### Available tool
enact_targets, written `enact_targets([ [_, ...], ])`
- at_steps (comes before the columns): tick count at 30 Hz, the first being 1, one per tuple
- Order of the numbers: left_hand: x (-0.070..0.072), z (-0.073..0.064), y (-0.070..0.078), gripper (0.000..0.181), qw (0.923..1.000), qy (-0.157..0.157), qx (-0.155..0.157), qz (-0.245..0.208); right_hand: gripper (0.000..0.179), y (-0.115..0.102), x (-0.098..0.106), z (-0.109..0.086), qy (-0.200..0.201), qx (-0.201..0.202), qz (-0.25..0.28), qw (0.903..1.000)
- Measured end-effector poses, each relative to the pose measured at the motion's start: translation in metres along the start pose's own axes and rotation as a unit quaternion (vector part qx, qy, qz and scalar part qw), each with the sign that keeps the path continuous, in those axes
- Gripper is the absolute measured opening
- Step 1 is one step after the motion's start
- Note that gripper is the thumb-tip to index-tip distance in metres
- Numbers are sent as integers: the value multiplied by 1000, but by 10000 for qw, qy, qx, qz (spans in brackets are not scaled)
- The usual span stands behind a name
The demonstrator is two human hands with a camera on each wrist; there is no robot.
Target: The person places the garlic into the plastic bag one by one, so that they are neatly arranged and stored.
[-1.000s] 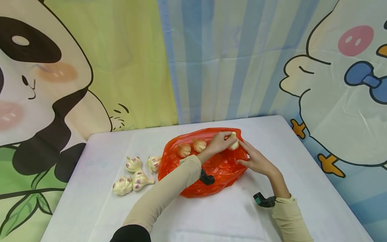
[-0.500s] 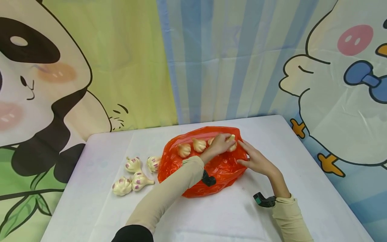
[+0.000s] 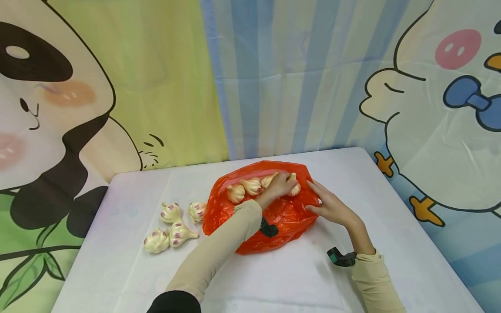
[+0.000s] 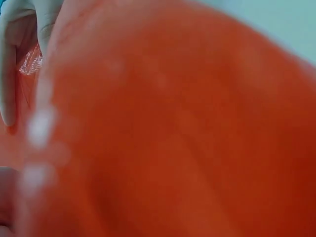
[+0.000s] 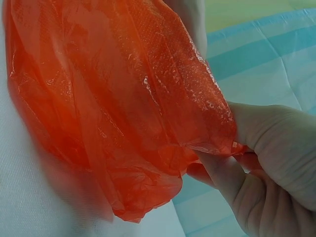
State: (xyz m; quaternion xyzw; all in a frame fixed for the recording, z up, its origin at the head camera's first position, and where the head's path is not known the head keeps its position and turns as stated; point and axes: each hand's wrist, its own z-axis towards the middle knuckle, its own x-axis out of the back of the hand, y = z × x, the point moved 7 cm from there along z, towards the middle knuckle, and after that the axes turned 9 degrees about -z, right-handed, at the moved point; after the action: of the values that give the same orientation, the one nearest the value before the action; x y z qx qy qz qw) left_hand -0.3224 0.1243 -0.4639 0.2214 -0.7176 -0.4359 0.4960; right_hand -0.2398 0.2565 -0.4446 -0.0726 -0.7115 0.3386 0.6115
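A red plastic bag (image 3: 250, 243) lies open on the table, with several garlic bulbs, among them one bulb (image 3: 236, 193), standing inside it. My left hand (image 3: 278, 186) reaches into the bag, its fingers at the rightmost garlic bulb (image 3: 295, 188) and pinching it. The back of that hand partly covers the grip. My right hand (image 3: 332, 206) pinches the bag's right rim between thumb and fingers, as the right wrist view shows. In the left wrist view the blurred bag (image 4: 187, 123) fills most of the picture and hides the bulbs.
To the left of the bag, several purple-marked garlic bulbs (image 3: 156, 240) lie grouped on the white tabletop (image 3: 117, 269). One more bulb (image 3: 197, 211) sits right against the bag's left side. A printed curtain (image 3: 266, 78) rises behind the table.
My left hand and its bulb have come down and left, deeper in the bag. The neighbouring bulbs have shifted slightly left. My right hand still grips the rim.
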Motion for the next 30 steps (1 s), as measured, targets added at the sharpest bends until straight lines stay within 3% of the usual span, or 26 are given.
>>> enact_targets([
  [10,4,1,1,51,9998,-143,102,-40,79,-1,0,1,-34,-10,2,10000],
  [20,26,-11,11,48,9998,-73,-34,197,79,-3,0,1,-11,78,30,10000],
  [22,35,-16,16,48,9996,-104,-210,182,79,-4,0,1,-21,102,41,9999],
  [25,50,-31,27,46,9973,-391,-622,-36,79,-5,0,0,-41,101,56,9999],
  [30,85,-70,41,41,9912,-744,-1052,-310,80,-3,1,-1,-50,60,14,10000],
])
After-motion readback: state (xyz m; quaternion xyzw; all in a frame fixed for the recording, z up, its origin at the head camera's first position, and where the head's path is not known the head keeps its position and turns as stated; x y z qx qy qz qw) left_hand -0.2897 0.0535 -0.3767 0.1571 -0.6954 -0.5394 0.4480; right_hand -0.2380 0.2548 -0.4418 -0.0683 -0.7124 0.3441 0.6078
